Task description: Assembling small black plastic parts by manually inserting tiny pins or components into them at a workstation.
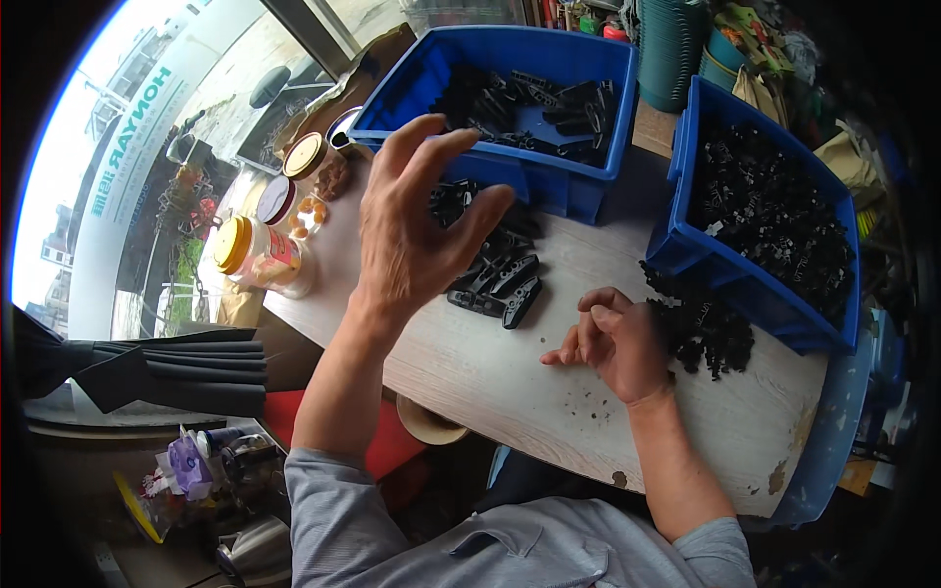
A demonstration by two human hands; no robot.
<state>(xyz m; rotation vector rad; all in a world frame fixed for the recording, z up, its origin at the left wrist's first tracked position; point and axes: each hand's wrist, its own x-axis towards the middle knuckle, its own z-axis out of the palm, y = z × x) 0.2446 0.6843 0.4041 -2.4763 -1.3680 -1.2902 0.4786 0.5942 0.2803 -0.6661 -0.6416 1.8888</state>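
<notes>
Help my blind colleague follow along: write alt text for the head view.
Open left hand raised over a pale table near elongated black parts; curled right hand beside smaller black pieces. Two blue bins hold more.

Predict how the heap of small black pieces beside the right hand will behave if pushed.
The heap will probably spread rather than slide whole, since its pieces look loose. Single pieces are likely light, being tiny beside the right hand. Their jagged outlines suggest snagging over rolling.
</notes>
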